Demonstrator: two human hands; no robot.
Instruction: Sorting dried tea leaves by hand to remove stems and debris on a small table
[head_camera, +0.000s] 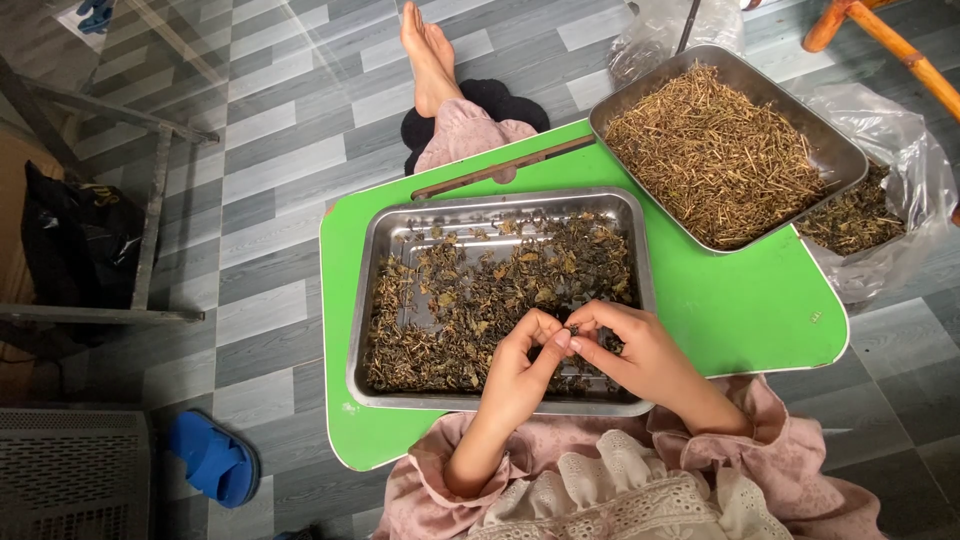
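Centrally, left hand (520, 365) & right hand (632, 350) pinch one dried herb sprig (573, 330) over the steel tray (400, 395). Fingertips closed on it; best kept light, low over tray so bits fall inside.

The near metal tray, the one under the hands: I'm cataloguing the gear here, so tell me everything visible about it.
The near metal tray is a shallow rectangular pan of dull silvery metal with rounded corners and a rolled rim. It lies flat on the green table, its long side facing the person. Dark dried leaves and stems cover most of its floor, thinner at the far left. The left hand and right hand meet over its near right part.
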